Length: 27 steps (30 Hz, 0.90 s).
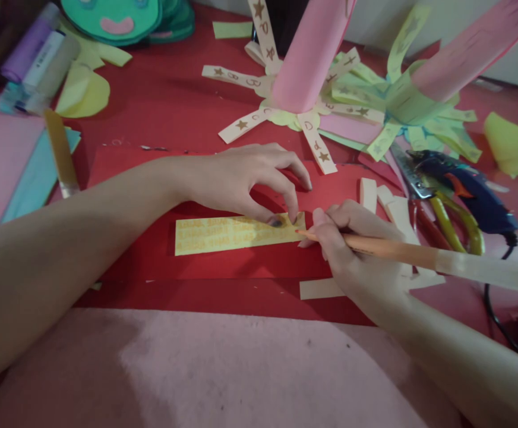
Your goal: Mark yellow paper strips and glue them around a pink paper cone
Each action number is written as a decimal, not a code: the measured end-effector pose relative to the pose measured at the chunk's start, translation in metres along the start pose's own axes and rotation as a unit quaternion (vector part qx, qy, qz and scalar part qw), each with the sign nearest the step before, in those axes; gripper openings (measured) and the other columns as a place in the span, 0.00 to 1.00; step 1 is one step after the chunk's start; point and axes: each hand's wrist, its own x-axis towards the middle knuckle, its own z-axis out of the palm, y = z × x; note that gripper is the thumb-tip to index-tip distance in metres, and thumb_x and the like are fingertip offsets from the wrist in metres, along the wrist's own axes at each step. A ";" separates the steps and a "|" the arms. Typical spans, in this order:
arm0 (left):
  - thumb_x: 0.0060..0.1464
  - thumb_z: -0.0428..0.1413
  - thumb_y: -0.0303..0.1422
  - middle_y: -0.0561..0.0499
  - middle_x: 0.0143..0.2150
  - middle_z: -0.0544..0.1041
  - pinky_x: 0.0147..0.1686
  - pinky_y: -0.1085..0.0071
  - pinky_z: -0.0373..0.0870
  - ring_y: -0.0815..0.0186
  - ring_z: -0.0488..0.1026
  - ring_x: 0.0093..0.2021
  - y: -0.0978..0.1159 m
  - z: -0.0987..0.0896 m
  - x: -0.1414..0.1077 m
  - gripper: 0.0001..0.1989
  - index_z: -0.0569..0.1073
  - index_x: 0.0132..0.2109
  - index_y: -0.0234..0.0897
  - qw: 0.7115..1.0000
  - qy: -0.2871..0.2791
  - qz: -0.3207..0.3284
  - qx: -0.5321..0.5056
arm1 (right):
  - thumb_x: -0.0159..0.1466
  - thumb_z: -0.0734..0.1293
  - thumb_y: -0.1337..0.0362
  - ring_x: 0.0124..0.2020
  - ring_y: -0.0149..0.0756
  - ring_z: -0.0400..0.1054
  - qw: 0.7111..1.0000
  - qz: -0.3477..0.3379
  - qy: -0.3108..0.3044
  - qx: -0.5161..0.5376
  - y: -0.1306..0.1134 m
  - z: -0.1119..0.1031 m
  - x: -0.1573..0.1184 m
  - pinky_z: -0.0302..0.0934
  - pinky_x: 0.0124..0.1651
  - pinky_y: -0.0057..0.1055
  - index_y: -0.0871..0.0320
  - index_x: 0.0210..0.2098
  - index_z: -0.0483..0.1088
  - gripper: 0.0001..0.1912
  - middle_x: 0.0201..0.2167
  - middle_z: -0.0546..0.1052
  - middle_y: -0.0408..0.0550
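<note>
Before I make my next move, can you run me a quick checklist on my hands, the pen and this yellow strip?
1. Orange pen gripped in right hand: ok.
2. Left hand touching yellow strip: ok, fingertips at its right end.
3. Yellow strip lying on red sheet: ok.
4. Pen tip in contact with yellow strip: cannot tell.
5. Lettering readable throughout: not ok, faint and blurred here.
6. Glue gun apart from yellow strip: ok.
</note>
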 end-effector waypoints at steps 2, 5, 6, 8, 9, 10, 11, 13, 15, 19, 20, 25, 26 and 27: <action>0.49 0.56 0.39 0.59 0.54 0.67 0.56 0.65 0.52 0.61 0.59 0.55 0.000 0.000 0.000 0.07 0.76 0.37 0.52 1.000 -0.002 -0.002 0.000 | 0.61 0.62 0.66 0.15 0.22 0.55 1.000 -0.006 -0.006 0.013 0.001 0.000 0.000 0.49 0.18 0.26 0.58 0.16 0.59 0.18 0.12 0.60 0.37; 0.49 0.55 0.38 0.59 0.54 0.67 0.56 0.65 0.52 0.61 0.59 0.55 0.001 -0.001 0.000 0.08 0.76 0.37 0.52 1.000 -0.006 -0.004 0.003 | 0.61 0.63 0.65 0.16 0.24 0.59 0.999 0.001 -0.018 0.041 0.002 0.000 0.001 0.50 0.18 0.25 0.57 0.16 0.55 0.19 0.12 0.59 0.37; 0.49 0.55 0.38 0.59 0.54 0.66 0.56 0.65 0.52 0.61 0.59 0.55 0.001 -0.001 0.000 0.08 0.76 0.38 0.52 1.000 -0.007 -0.006 0.004 | 0.61 0.63 0.65 0.16 0.24 0.59 0.999 0.004 -0.019 0.041 0.002 0.001 0.001 0.50 0.18 0.25 0.57 0.16 0.54 0.19 0.12 0.58 0.36; 0.49 0.55 0.38 0.59 0.55 0.66 0.56 0.65 0.52 0.61 0.59 0.55 0.001 -0.001 0.000 0.08 0.76 0.38 0.51 1.000 -0.009 -0.009 0.003 | 0.61 0.62 0.64 0.16 0.24 0.59 0.999 0.003 -0.015 0.032 0.003 0.001 0.001 0.51 0.18 0.25 0.57 0.16 0.54 0.19 0.12 0.58 0.36; 0.49 0.55 0.37 0.59 0.55 0.66 0.56 0.65 0.52 0.61 0.59 0.55 0.001 -0.001 0.000 0.08 0.76 0.38 0.51 1.000 -0.010 -0.010 0.002 | 0.61 0.62 0.64 0.15 0.23 0.58 1.000 -0.002 -0.011 0.028 0.003 0.001 0.001 0.51 0.18 0.25 0.57 0.16 0.55 0.19 0.12 0.58 0.36; 0.49 0.55 0.37 0.59 0.55 0.66 0.56 0.65 0.52 0.61 0.59 0.55 0.001 -0.001 0.000 0.08 0.76 0.38 0.51 1.000 -0.010 -0.009 0.002 | 0.61 0.62 0.64 0.15 0.23 0.58 1.000 -0.009 -0.005 0.025 0.003 0.000 0.001 0.51 0.18 0.25 0.57 0.16 0.55 0.19 0.12 0.58 0.36; 0.49 0.56 0.37 0.59 0.55 0.66 0.56 0.65 0.52 0.61 0.59 0.55 0.001 -0.001 0.000 0.08 0.76 0.38 0.51 1.000 -0.010 -0.008 0.002 | 0.61 0.63 0.64 0.14 0.23 0.57 1.000 -0.016 0.001 0.024 0.003 0.000 0.001 0.51 0.17 0.25 0.57 0.16 0.55 0.19 0.12 0.59 0.36; 0.49 0.56 0.37 0.59 0.55 0.66 0.56 0.65 0.52 0.61 0.59 0.55 0.001 0.000 0.000 0.08 0.76 0.37 0.52 1.000 -0.007 -0.004 0.001 | 0.61 0.63 0.63 0.14 0.23 0.57 0.999 -0.025 0.011 0.023 0.002 0.001 0.002 0.50 0.17 0.25 0.57 0.15 0.56 0.20 0.12 0.61 0.37; 0.49 0.56 0.37 0.59 0.54 0.66 0.56 0.65 0.52 0.61 0.59 0.55 0.000 0.000 0.000 0.07 0.76 0.37 0.52 1.000 -0.001 -0.004 -0.005 | 0.61 0.63 0.63 0.13 0.23 0.57 0.999 -0.025 0.013 0.017 0.002 0.001 0.003 0.50 0.16 0.25 0.56 0.15 0.57 0.20 0.12 0.62 0.37; 0.48 0.56 0.39 0.59 0.54 0.68 0.56 0.64 0.52 0.60 0.59 0.55 0.000 0.000 0.000 0.07 0.77 0.36 0.51 1.000 0.004 -0.004 -0.014 | 0.61 0.63 0.64 0.13 0.23 0.56 1.000 -0.020 0.004 0.009 0.000 0.001 0.003 0.49 0.16 0.26 0.56 0.15 0.57 0.19 0.11 0.60 0.37; 0.48 0.56 0.39 0.59 0.54 0.68 0.56 0.64 0.52 0.60 0.59 0.55 0.000 0.000 0.000 0.07 0.77 0.36 0.51 1.000 0.003 -0.004 -0.013 | 0.61 0.63 0.64 0.13 0.23 0.55 1.000 -0.021 0.000 0.013 0.000 0.000 0.003 0.48 0.15 0.26 0.56 0.15 0.57 0.19 0.11 0.60 0.37; 0.49 0.56 0.38 0.58 0.54 0.67 0.55 0.65 0.53 0.60 0.59 0.55 0.000 0.000 0.000 0.07 0.77 0.37 0.51 1.000 0.002 -0.003 -0.002 | 0.60 0.63 0.66 0.12 0.22 0.51 0.999 -0.030 -0.018 0.035 0.001 0.000 0.003 0.46 0.14 0.25 0.56 0.15 0.53 0.20 0.11 0.58 0.36; 0.49 0.56 0.38 0.59 0.54 0.67 0.55 0.65 0.53 0.61 0.59 0.55 0.000 0.000 0.000 0.07 0.77 0.37 0.51 1.000 0.002 -0.002 -0.001 | 0.60 0.63 0.66 0.12 0.22 0.51 0.999 -0.028 -0.016 0.037 0.002 0.000 0.003 0.46 0.14 0.25 0.56 0.15 0.54 0.20 0.11 0.58 0.36; 0.49 0.56 0.38 0.59 0.54 0.67 0.55 0.65 0.53 0.61 0.59 0.55 0.000 0.000 0.000 0.07 0.76 0.37 0.52 1.000 0.002 -0.001 0.000 | 0.60 0.63 0.66 0.12 0.22 0.52 0.999 -0.026 -0.013 0.039 0.002 0.000 0.003 0.47 0.14 0.25 0.56 0.15 0.54 0.19 0.11 0.58 0.36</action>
